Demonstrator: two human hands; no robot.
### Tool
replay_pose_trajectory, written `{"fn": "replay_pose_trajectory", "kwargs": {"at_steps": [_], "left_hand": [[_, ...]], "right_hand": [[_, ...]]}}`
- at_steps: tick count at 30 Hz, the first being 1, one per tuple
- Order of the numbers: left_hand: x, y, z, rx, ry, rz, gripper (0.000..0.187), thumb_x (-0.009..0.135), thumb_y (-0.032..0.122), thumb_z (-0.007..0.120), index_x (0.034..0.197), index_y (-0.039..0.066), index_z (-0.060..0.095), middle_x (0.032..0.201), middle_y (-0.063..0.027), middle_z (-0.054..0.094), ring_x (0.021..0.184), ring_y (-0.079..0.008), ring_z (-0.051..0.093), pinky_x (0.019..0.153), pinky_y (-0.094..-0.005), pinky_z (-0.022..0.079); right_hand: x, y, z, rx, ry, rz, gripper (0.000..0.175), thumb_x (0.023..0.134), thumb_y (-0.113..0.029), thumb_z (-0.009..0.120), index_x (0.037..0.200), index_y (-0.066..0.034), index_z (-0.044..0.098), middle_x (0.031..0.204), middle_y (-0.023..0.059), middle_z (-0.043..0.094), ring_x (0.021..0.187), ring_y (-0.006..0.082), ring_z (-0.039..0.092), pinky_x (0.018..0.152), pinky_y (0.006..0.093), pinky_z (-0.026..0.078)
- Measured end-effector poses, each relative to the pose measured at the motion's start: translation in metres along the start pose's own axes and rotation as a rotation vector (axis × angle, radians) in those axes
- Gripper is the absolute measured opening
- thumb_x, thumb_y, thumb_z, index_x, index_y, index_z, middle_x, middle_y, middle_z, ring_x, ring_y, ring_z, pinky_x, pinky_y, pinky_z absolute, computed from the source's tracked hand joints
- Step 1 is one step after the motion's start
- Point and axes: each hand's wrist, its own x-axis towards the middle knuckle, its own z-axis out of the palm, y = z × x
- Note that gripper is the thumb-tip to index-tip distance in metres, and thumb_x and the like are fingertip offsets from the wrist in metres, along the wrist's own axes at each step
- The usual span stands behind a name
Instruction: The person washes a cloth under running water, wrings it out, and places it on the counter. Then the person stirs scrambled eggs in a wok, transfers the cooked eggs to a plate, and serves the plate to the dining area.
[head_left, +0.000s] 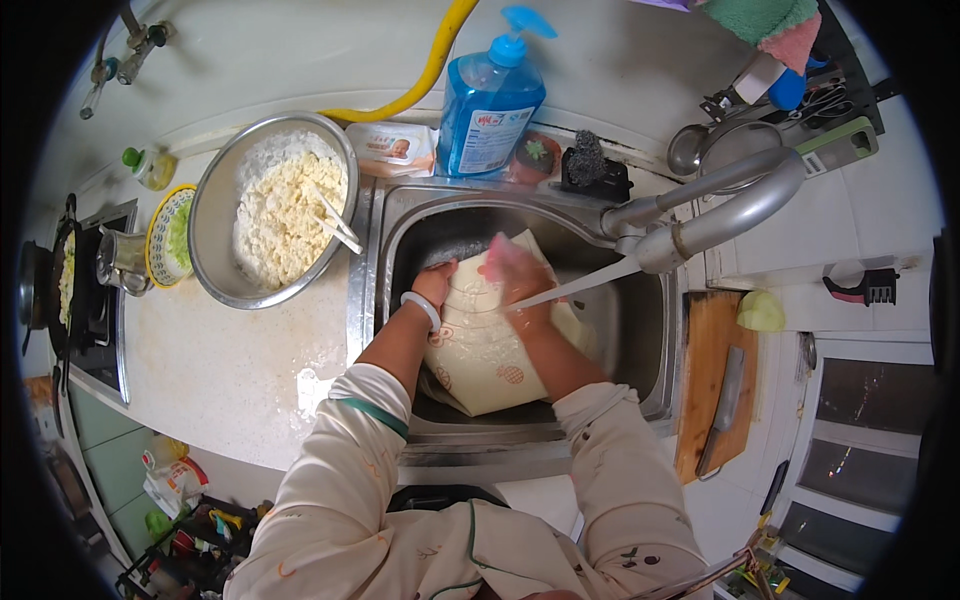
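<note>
A cream-coloured flexible mat (487, 360) printed with fruit outlines lies bent and wet in the stainless steel sink (630, 367). My left hand (435, 283), with a pale bangle at the wrist, holds the mat's left edge. Pressed to the mat's upper part, my right hand (523, 281) grips a pink cloth or sponge (501, 257), partly blurred. Water from the grey faucet (701, 232) streams across the right hand onto the mat. The mat's underside is hidden.
Left of the sink stand a metal bowl of crumbly dough (289, 217) with chopsticks and a patterned bowl (171, 236). Blue soap bottle (489, 112), potted succulent (535, 154) and steel scourer (587, 159) line the back. At right, a cleaver (726, 397) rests on a wooden board (701, 360).
</note>
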Motion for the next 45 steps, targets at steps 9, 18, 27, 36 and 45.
{"fn": "replay_pose_trajectory", "kwargs": {"at_steps": [9, 18, 27, 36, 45], "left_hand": [[0.007, -0.003, -0.004, -0.049, -0.004, -0.047, 0.028, 0.091, 0.023, 0.053, 0.107, 0.0, 0.059, 0.106, -0.0143, 0.063, 0.095, -0.0267, 0.061, 0.087, -0.0395, 0.045], [-0.012, 0.011, 0.006, -0.106, 0.056, -0.14, 0.032, 0.092, 0.027, 0.052, 0.106, 0.0, 0.062, 0.104, -0.0124, 0.064, 0.091, -0.0236, 0.059, 0.085, -0.0358, 0.044], [-0.004, 0.004, 0.002, -0.19, -0.038, -0.1, 0.033, 0.093, 0.027, 0.051, 0.107, -0.001, 0.061, 0.1, -0.0107, 0.064, 0.091, -0.0217, 0.057, 0.088, -0.0358, 0.041], [-0.006, 0.002, 0.008, 0.068, 0.056, 0.092, 0.034, 0.09, 0.035, 0.056, 0.096, 0.002, 0.061, 0.095, -0.0096, 0.064, 0.086, -0.0214, 0.06, 0.082, -0.0347, 0.045], [0.0, 0.005, 0.005, 0.159, 0.112, 0.111, 0.021, 0.087, 0.025, 0.064, 0.084, 0.005, 0.06, 0.086, -0.0034, 0.06, 0.076, -0.0129, 0.053, 0.076, -0.0278, 0.043]], "right_hand": [[0.003, 0.003, -0.002, -0.03, -0.001, 0.055, 0.027, 0.086, -0.006, 0.051, 0.111, -0.0076, 0.06, 0.099, 0.0119, 0.064, 0.091, 0.0297, 0.062, 0.08, 0.0373, 0.05], [0.002, 0.0, -0.004, -0.001, -0.05, 0.024, 0.021, 0.088, -0.014, 0.05, 0.107, -0.0096, 0.059, 0.108, 0.0121, 0.06, 0.102, 0.0317, 0.055, 0.079, 0.0464, 0.043], [-0.028, -0.017, 0.025, -0.489, -0.259, -0.169, 0.03, 0.092, -0.019, 0.045, 0.117, -0.0069, 0.057, 0.097, 0.0163, 0.059, 0.092, 0.0345, 0.055, 0.085, 0.0453, 0.04], [-0.01, 0.032, -0.014, 0.093, 0.091, 0.214, 0.02, 0.089, -0.013, 0.045, 0.1, -0.0049, 0.06, 0.097, 0.0143, 0.061, 0.086, 0.0342, 0.058, 0.081, 0.0431, 0.043], [0.001, -0.017, -0.027, 0.302, 0.13, 0.123, 0.022, 0.088, -0.023, 0.057, 0.088, -0.0024, 0.065, 0.075, 0.0098, 0.064, 0.073, 0.024, 0.063, 0.065, 0.0374, 0.048]]}}
